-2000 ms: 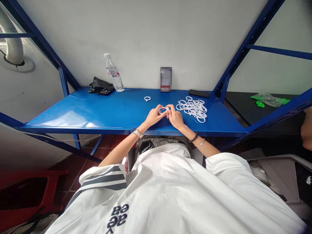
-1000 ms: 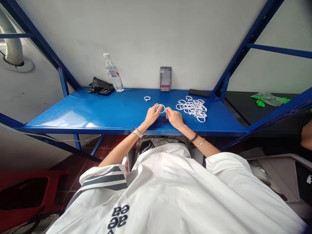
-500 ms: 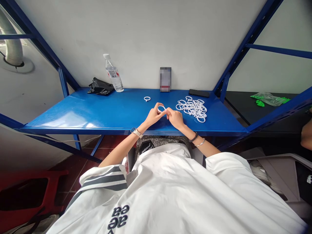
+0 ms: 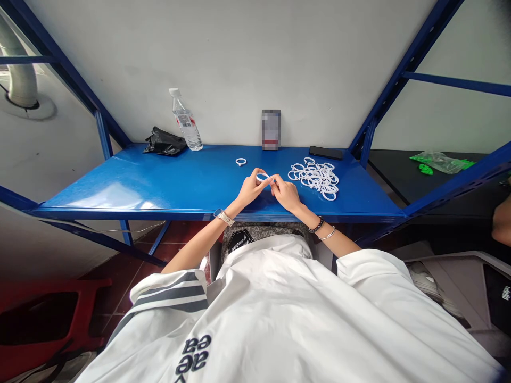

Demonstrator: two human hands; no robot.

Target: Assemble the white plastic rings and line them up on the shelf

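Note:
Over the front middle of the blue table, my left hand (image 4: 251, 189) grips a white plastic ring (image 4: 261, 176), its fingers and thumb closed around the ring's side. My right hand (image 4: 286, 192) pinches the right side of the same ring, where fingertips of both hands meet and hide part of it. To the right of my hands lies a loose heap of similar white rings (image 4: 315, 177), each with a small tab or hook. One single white ring (image 4: 241, 161) rests on the table beyond my left hand.
Along the back of the blue table (image 4: 191, 183) are a black plastic bag (image 4: 164, 142), a water bottle (image 4: 187, 123), an upright device with a blurred screen (image 4: 271, 130) and a black phone (image 4: 326, 153). Blue posts flank both sides. Another person's arm (image 4: 502, 221) shows at far right.
The held ring has tilted flatter between my hands, and my fingers have shifted slightly. The heap and the single ring lie as before.

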